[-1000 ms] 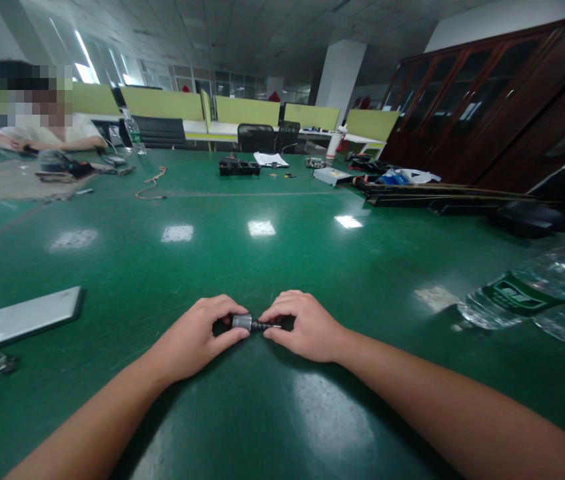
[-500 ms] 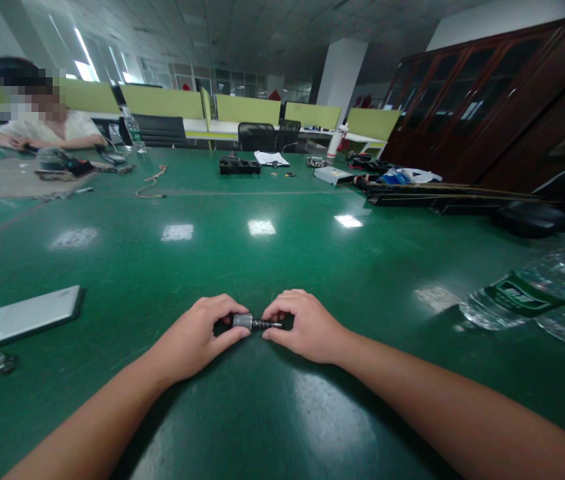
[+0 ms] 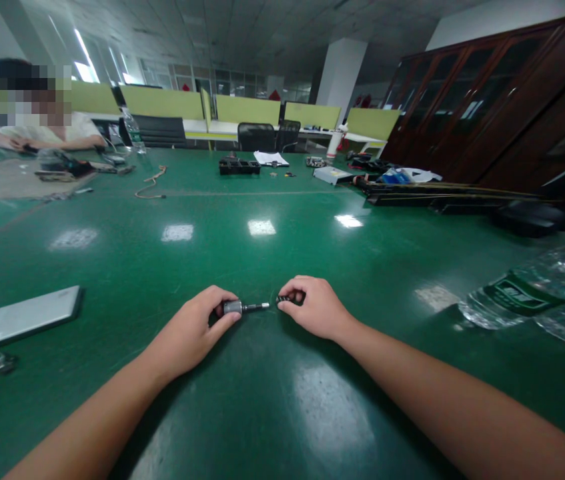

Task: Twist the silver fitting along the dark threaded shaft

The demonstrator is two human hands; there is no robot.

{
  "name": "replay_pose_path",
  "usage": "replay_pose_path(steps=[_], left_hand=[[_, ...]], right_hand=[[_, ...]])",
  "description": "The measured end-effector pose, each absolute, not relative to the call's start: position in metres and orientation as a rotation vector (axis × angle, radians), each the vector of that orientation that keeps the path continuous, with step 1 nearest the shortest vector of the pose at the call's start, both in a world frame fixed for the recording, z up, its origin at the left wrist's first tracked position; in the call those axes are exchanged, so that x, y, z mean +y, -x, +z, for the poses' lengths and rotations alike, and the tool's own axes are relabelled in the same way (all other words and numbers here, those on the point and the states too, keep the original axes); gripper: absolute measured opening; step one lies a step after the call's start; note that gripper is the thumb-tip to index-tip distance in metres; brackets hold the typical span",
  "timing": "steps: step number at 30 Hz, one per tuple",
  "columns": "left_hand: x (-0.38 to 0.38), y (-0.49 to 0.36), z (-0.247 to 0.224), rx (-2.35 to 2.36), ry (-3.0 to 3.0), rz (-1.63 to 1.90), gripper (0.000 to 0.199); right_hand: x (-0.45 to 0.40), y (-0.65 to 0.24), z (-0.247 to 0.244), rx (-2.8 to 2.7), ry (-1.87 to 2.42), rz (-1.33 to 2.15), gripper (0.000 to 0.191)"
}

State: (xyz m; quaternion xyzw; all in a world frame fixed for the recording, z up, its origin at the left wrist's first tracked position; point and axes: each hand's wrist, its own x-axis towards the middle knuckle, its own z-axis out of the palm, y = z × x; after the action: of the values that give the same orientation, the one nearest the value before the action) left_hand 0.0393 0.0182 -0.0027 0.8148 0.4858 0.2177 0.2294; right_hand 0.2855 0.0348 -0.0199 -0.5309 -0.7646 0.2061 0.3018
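A small grey metal cylinder with a thin shaft pointing right is pinched between the thumb and fingers of my left hand. The shaft is bare and ends in a bright tip. To its right, my right hand pinches a small dark coiled piece, like a spring, between thumb and fingertips. A short gap separates the coiled piece from the shaft tip. Both hands are low over the green table.
A white flat device with a cable lies at the left. Clear plastic bottles lie at the right. Farther back are a black tray, a white box and long black bars. A person sits at the far left.
My right hand has moved right and slightly up, and the coiled piece is now off the shaft. My left hand has shifted a little left and up with the cylinder.
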Motion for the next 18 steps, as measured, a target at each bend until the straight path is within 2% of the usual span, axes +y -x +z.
replay_pose_path(steps=[13,18], left_hand=[[0.0181,-0.0369,-0.0031,1.279,-2.289,0.634,0.022],[0.0165,-0.0352,-0.0019,1.198,-2.316,0.638,0.022]], right_hand=[[0.0316,-0.2812,-0.0186,-2.143,1.262,0.583,0.009],[0.0293,-0.2791,-0.0186,-2.136,1.189,0.646,0.021]])
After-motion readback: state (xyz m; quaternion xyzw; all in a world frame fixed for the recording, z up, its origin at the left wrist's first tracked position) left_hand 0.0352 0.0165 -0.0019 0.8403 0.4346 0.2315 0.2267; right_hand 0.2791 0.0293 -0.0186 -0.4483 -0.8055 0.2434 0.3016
